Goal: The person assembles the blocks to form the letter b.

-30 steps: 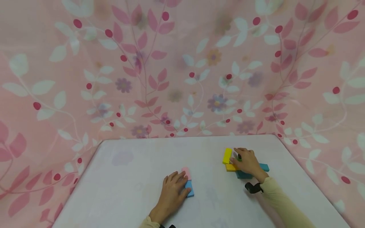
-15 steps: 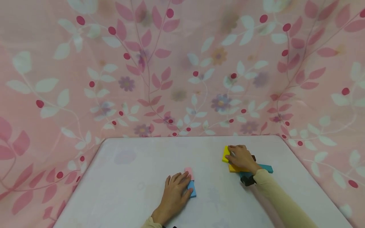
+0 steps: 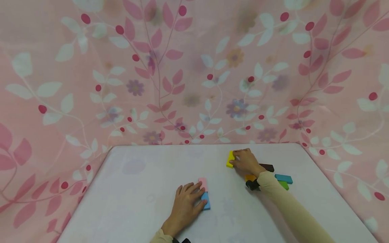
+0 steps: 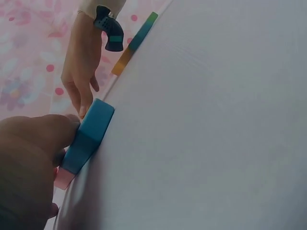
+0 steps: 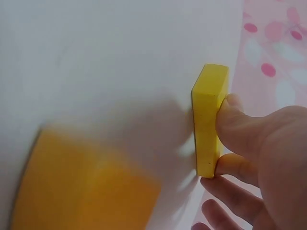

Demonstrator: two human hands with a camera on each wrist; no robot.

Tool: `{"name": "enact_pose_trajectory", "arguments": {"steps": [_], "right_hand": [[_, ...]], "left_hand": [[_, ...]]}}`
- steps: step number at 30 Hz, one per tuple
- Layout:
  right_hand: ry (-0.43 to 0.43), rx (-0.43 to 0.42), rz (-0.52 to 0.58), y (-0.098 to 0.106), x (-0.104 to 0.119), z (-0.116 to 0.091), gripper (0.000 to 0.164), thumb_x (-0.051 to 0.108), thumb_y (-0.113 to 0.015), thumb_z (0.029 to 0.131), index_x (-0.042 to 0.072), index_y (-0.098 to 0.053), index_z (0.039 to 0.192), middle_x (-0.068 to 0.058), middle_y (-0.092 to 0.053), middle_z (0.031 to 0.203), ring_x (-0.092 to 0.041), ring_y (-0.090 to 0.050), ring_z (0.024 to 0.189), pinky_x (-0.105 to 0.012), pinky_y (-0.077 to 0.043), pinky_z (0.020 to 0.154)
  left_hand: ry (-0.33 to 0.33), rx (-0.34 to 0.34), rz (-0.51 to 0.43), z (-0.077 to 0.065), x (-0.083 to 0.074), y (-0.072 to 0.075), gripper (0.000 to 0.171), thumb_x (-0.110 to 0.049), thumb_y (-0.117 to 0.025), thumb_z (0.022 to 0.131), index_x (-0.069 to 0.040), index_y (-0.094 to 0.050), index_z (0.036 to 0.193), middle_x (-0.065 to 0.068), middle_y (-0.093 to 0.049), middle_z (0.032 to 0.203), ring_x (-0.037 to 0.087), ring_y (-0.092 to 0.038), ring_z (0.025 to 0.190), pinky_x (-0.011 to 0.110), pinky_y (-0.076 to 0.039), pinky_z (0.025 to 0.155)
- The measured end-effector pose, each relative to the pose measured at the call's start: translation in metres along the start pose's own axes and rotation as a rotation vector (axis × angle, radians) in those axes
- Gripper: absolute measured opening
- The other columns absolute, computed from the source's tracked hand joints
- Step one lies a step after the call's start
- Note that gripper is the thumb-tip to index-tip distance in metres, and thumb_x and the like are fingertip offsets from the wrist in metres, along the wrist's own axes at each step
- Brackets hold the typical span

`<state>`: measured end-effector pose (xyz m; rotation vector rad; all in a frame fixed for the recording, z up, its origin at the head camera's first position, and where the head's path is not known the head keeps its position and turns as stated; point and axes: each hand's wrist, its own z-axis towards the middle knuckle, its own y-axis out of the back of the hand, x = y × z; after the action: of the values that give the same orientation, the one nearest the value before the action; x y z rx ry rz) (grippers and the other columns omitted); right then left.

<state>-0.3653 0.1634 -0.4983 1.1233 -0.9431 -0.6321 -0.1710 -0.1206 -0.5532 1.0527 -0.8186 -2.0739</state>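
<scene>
And here, at the far part of the white table (image 3: 136, 202), the yellow block (image 5: 205, 129) is gripped by the right hand (image 3: 247, 162), pinned between thumb and fingertips; whether it is lifted at all cannot be told. Nearer, the pink block (image 3: 204, 183) and the blue block (image 3: 206, 199), set end to end, are touched by the left hand (image 3: 186, 202), its fingers relaxed, nothing clenched. Behind the working wrist, the orange block (image 3: 250, 177), the dark block (image 3: 267, 167), the teal block (image 3: 284, 179) and the green block (image 3: 284, 185) are left unheld, some partly hidden by the sleeve. The step in hand is judged to be the parting of yellow from that cluster. For the next move, a steady, low grip seems called for, with the touching pair kept still and in line.
</scene>
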Motion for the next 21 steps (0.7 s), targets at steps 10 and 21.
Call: {"name": "enact_pose_trajectory", "arguments": {"steps": [10, 21], "right_hand": [[0.080, 0.048, 0.012, -0.025, 0.037, 0.031, 0.046, 0.030, -0.076, 0.098, -0.003, -0.072, 0.130, -0.026, -0.067, 0.140, -0.050, -0.059, 0.125, -0.059, -0.047, 0.111], [0.216, 0.065, 0.090, -0.042, 0.073, 0.045, 0.053, 0.027, -0.077, 0.098, -0.006, -0.066, 0.138, -0.024, -0.067, 0.142, -0.044, -0.063, 0.123, -0.054, -0.050, 0.106]], "left_hand": [[0.024, -0.006, -0.025, 0.000, 0.003, -0.001, 0.041, -0.036, -0.085, 0.089, -0.013, -0.081, 0.122, 0.006, -0.071, 0.142, 0.037, -0.064, 0.131, 0.076, -0.043, 0.105], [-0.014, -0.045, -0.013, 0.001, 0.006, -0.003, 0.038, -0.035, -0.087, 0.087, -0.015, -0.083, 0.119, 0.005, -0.073, 0.139, 0.038, -0.065, 0.127, 0.074, -0.046, 0.101]]}}
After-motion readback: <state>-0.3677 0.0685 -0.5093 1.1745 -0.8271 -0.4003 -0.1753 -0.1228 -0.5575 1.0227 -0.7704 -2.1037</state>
